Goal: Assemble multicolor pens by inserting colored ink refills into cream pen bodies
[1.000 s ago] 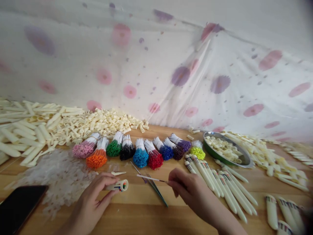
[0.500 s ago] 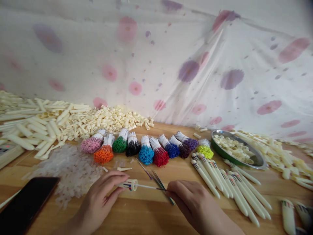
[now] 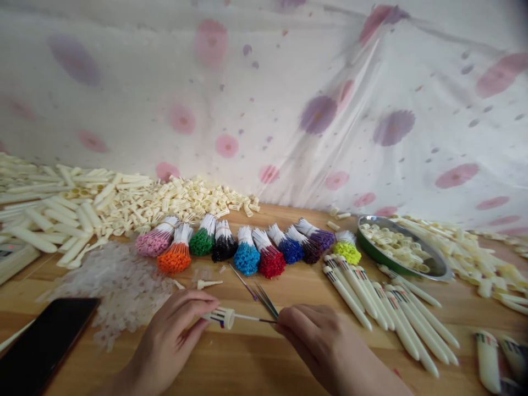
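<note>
My left hand (image 3: pixel 165 333) is closed around a short cream slotted upper barrel of a multicolour pen (image 3: pixel 225 317), its wide end turned right, with blue and red sliders in the slots. Between the fingertips of my right hand (image 3: pixel 322 338) is the dark end of a thin pen refill (image 3: pixel 251 318). The refill's white tube reaches left to the barrel's wide end; how deep its tip sits is hidden. Just behind the refill lie a few loose dark refills (image 3: pixel 267 300) and a purple-tipped refill (image 3: pixel 244 281). A small cream pointed part (image 3: pixel 208 284) rests beyond my left fingers.
Bundles of coloured refills (image 3: pixel 246 258) stand in a row behind my hands. Assembled pens (image 3: pixel 402 324) and a metal dish (image 3: pixel 437 272) of cream parts are at right. Left are a phone (image 3: pixel 45 341), clear plastic pieces (image 3: pixel 119 291) and heaped cream barrels (image 3: pixel 61 214).
The pen barrel has turned slightly, so its round opening shows less. My right hand has come a little closer to it, and less of the refill shows between them.
</note>
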{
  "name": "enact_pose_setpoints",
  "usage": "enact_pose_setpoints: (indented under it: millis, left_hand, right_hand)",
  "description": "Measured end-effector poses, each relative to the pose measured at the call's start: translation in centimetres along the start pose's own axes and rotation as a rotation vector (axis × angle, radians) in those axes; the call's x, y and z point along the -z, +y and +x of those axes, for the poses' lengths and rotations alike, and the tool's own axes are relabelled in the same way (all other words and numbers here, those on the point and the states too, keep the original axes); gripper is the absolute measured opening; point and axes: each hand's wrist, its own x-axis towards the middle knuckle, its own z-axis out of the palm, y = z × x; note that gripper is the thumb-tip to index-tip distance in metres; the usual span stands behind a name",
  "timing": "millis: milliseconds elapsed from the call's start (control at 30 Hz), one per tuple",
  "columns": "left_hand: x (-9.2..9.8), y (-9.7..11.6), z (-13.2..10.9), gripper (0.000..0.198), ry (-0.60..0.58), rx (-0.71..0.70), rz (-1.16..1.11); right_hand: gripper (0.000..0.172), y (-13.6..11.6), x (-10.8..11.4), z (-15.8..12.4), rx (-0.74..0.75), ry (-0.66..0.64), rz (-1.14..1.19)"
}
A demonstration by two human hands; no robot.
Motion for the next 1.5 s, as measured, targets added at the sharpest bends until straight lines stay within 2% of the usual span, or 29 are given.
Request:
enact_pose_setpoints:
  millis: [500, 667, 933, 1100, 1200, 1267, 1333, 1400, 1500]
  left_hand:
    - [0.3, 0.3, 0.6, 0.023, 0.041, -0.032, 0.053]
    - [0.3, 0.6, 0.9, 0.025, 0.038, -0.057, 0.064]
    - [0.2, 0.7, 0.9, 0.027, 0.023, -0.056, 0.055]
    - [0.2, 0.7, 0.9, 0.024, 0.037, -0.056, 0.059]
    - [0.1, 0.8, 0.7, 0.021, 0.024, -0.074, 0.053]
    - [0.0, 0.9, 0.6, 0.020, 0.020, -0.078, 0.051]
    - [0.0, 1.2, 0.7, 0.020, 0.015, -0.076, 0.053]
    - [0.0, 1.4, 0.8, 0.020, 0.013, -0.075, 0.052]
    - [-0.1, 1.6, 1.0, 0.020, 0.009, -0.084, 0.042]
  right_hand:
    - [0.026, -0.3, -0.6, 0.6, 0.077, 0.055, -0.045]
    - [0.021, -0.5, -0.2, 0.6, 0.086, 0.043, -0.031]
    - [0.029, -0.7, -1.2, 1.0, 0.122, 0.093, -0.009]
    - [0.033, -0.2, -2.5, 1.5, 0.235, 0.280, -0.058]
    - [0.033, -0.1, -3.2, 1.6, 0.273, 0.308, -0.044]
    - [0.029, -0.2, -4.0, 1.7, 0.226, 0.294, 0.043]
    - [0.023, -0.5, -5.0, 1.9, 0.107, 0.301, 0.213]
    - [0.024, -1.1, -6.0, 2.2, -0.093, 0.255, 0.525]
    - [0.037, -2.2, -6.8, 2.9, -0.411, 0.090, 1.134]
